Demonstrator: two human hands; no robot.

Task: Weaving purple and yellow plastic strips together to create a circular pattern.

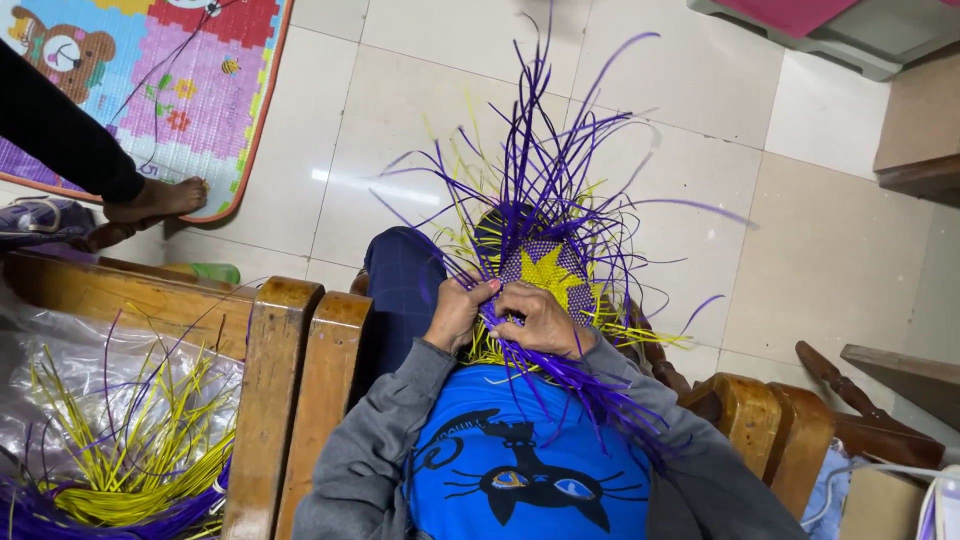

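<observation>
Clear plastic bag (90,370), near left beside the wooden armrest: crumpled, glossy, open, containing yellow and purple strips. Cardboard box (875,505), near right corner: plain brown, partly cut off. No labels, signs or screens.

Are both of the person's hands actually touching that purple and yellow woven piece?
Touching. The head view shows the left hand and the right hand both gripping the near edge of the woven piece, fingers curled in among its purple strips.
</observation>
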